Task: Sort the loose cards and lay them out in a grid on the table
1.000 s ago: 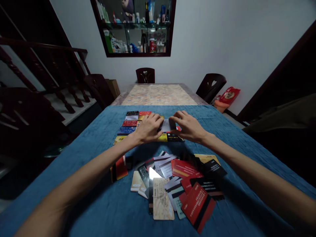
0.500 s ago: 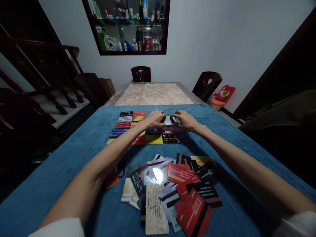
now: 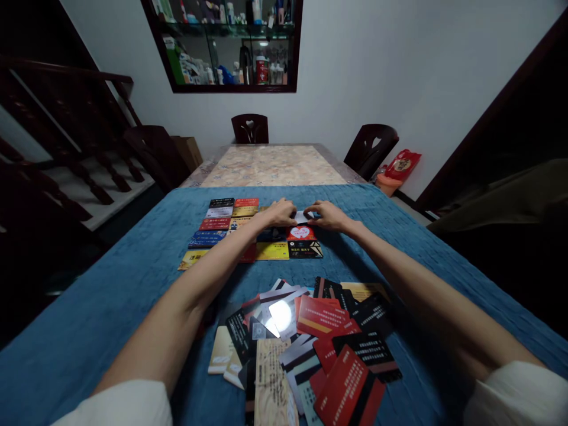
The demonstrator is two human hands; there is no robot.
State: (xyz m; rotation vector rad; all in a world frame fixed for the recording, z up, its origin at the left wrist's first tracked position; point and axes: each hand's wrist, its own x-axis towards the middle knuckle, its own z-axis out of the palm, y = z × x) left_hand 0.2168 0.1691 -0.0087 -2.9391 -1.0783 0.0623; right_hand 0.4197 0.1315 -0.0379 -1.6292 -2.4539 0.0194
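Note:
Both arms reach far forward over a blue cloth (image 3: 110, 307). My left hand (image 3: 280, 212) and my right hand (image 3: 327, 215) pinch the two ends of a small white card (image 3: 303, 216), holding it low at the far right of a neat grid of cards (image 3: 217, 223). A red card with a white heart (image 3: 300, 232) and a black card (image 3: 305, 250) lie just in front of the held card. Closer to me, a loose pile of red, black and pale cards (image 3: 306, 340) is spread on the cloth.
Beyond the cloth the table top (image 3: 273, 165) is patterned beige. Dark chairs stand at the far end (image 3: 249, 128), far right (image 3: 370, 150) and left (image 3: 153, 152). A stair railing (image 3: 66, 124) runs along the left. A wall cabinet (image 3: 226, 44) holds bottles.
Both hands have moved farther away along the card grid with the white card between them, uncovering the red heart card and the black card. The view has tilted slightly.

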